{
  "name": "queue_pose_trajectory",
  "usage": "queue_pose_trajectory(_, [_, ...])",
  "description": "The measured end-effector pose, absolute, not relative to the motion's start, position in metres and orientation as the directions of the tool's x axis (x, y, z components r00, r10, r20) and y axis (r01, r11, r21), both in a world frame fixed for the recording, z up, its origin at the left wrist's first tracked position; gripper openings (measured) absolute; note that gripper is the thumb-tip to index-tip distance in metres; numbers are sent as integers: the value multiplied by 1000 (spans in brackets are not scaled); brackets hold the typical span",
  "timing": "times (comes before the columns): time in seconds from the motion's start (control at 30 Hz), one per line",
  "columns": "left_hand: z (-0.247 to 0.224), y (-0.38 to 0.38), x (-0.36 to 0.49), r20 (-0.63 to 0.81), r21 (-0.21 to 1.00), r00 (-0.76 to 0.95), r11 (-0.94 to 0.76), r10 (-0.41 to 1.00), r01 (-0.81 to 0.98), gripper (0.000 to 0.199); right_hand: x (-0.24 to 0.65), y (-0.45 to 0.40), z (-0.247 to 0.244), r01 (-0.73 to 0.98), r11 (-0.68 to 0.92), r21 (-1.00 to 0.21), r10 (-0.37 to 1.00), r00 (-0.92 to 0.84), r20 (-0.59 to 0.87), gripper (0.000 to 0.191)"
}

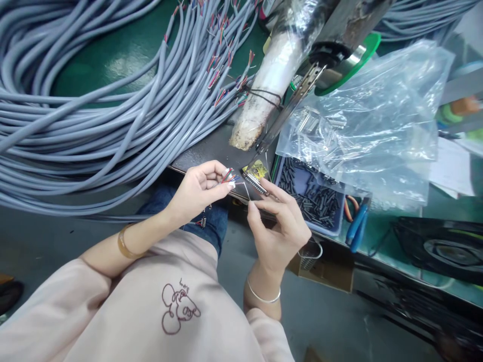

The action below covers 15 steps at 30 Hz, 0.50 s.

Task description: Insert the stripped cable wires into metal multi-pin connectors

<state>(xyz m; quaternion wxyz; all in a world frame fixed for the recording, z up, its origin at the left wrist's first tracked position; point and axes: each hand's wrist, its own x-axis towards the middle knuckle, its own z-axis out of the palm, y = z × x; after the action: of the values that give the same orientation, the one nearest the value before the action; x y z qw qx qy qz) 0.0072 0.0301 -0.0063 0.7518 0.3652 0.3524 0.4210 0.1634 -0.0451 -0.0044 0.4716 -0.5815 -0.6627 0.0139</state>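
Between the thumb and fingers of my left hand (206, 191) are the thin coloured wires (231, 177) of a cable end. My right hand (277, 221) pinches a thin pale wire (247, 191) between thumb and finger. Its index finger lies near a metal connector (254, 182) with a row of pins, at the bench edge beside a yellow piece (257, 170). Just above the connector, the metal feed arm (290, 108) of a solder stand slants down. Whether my right fingers touch the connector is hard to tell.
Grey cables (94, 125) with stripped ends cover the left of the bench. A wrapped white tube (260, 90) and solder spool (350, 65) stand above. To the right are a bin of black sleeves (341, 221), a plastic bag (381, 120) and blue-handled pliers (357, 226).
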Motion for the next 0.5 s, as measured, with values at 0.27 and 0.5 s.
queue_pose_trajectory(0.27, [-5,29,8,-258,861,425,406,868,-306,21,163,-47,-7,734,364,-573,760,122,638,17])
queue_pose_trajectory(0.5, [-1,26,8,-213,879,467,377,859,-293,18,152,-47,-16,450,280,-848,770,423,478,7])
